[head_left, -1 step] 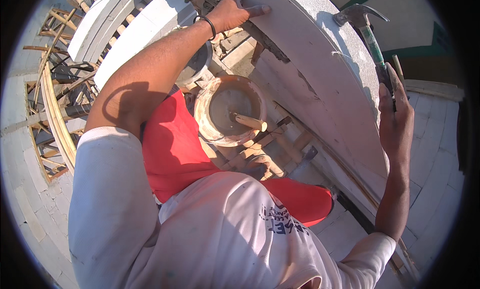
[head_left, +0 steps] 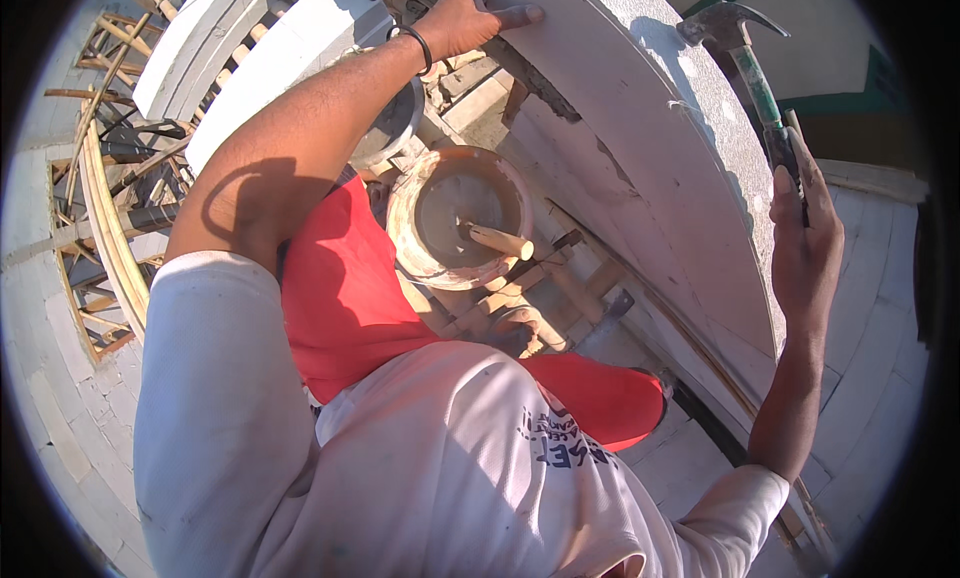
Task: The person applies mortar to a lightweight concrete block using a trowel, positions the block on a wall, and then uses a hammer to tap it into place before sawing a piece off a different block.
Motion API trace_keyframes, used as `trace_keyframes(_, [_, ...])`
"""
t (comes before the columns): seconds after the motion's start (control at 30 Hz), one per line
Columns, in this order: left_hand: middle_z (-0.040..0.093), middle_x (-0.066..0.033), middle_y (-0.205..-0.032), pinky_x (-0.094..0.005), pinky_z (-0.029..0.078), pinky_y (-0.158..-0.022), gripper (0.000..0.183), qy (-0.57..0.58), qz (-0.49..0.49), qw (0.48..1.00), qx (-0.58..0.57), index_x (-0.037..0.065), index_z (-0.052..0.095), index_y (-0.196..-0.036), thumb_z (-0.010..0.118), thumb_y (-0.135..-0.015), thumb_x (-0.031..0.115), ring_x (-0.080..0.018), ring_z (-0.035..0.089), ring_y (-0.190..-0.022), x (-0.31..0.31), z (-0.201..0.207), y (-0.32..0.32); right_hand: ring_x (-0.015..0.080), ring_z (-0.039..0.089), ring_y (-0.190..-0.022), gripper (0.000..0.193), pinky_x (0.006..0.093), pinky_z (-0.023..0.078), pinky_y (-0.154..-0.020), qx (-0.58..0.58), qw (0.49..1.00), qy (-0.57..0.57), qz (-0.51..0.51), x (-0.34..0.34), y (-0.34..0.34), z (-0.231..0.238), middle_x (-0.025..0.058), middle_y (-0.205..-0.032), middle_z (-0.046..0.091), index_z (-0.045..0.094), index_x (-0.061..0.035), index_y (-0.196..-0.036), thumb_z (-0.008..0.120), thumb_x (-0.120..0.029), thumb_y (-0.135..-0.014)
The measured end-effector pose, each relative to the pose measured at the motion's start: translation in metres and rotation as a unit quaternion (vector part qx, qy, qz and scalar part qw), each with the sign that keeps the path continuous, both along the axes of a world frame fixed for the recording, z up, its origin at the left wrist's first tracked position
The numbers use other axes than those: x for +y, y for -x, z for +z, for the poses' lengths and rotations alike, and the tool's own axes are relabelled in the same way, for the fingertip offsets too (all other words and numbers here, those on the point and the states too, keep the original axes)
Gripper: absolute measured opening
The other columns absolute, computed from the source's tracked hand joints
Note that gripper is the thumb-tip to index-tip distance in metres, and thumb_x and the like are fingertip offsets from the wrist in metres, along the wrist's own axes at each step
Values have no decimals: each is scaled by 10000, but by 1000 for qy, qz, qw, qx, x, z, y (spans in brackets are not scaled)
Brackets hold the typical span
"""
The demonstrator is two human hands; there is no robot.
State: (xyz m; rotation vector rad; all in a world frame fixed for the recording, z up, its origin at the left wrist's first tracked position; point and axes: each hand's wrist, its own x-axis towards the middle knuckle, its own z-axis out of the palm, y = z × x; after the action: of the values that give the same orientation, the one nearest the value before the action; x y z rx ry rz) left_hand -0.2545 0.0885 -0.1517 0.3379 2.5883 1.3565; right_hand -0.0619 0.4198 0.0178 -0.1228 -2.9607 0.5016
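Observation:
A claw hammer (head_left: 757,86) with a green and black handle is held by my right hand (head_left: 808,243), its fingers closed around the lower grip. Its head hovers at the far side of a long white block (head_left: 640,128), apart from the block's rough upper face. My left hand (head_left: 463,23) grips the block's upper left end, thumb stretched along the near face and the other fingers partly hidden behind the edge. Below that hand a round tub (head_left: 402,218) contains grey wet mix, with a wooden handle (head_left: 500,241) sticking out over its rim.
Another bucket (head_left: 412,118) is partly hidden behind my left forearm. More white blocks (head_left: 285,68) lie at the upper left, near bamboo poles (head_left: 95,238) and an open framework. Wooden pieces (head_left: 545,328) lie below the tub; a long strip (head_left: 690,348) runs along the block's foot.
The hammer and my right hand have shifted slightly right, away from the block. My left hand stays at the block's end.

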Motion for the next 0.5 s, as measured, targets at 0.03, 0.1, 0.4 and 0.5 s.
trace_keyframes(0.03, [674, -193, -1150, -380, 490, -943, 821, -22, 19, 1000, 4, -15, 573, -1276, 757, -762, 598, -294, 640, -1089, 4, 2, -6, 142, 635, -785, 414, 309, 525, -756, 37, 999, -22, 1, -3, -4, 10, 106, -1061, 719, 563, -102, -1406, 553, -268, -1028])
trace_keyframes(0.1, [642, -229, -1253, -379, 468, -1008, 857, -37, 15, 999, 15, -32, 500, -1373, 739, -822, 580, -307, 609, -1189, 7, 5, -7, 139, 629, -788, 413, 312, 531, -773, 99, 993, 33, -52, 5, -8, 13, 99, -1067, 718, 536, -114, -1430, 545, -227, -1032])
trace_keyframes(0.4, [621, -229, -1284, -398, 450, -1028, 867, -81, -4, 997, 8, -38, 469, -1396, 757, -822, 545, -316, 579, -1224, -1, 5, -5, 121, 611, -781, 429, 292, 527, -744, 96, 995, 10, -40, -1, -1, 13, 88, -1006, 715, 534, -157, -1440, 568, -250, -1023])
trace_keyframes(0.5, [626, -227, -1275, -398, 450, -1027, 851, -19, 20, 1000, 11, -37, 476, -1388, 761, -824, 533, -316, 582, -1217, 8, 15, -7, 157, 648, -821, 418, 334, 540, -762, 85, 995, -59, 11, 5, 0, -1, 121, -1093, 713, 533, -151, -1441, 545, -223, -1030])
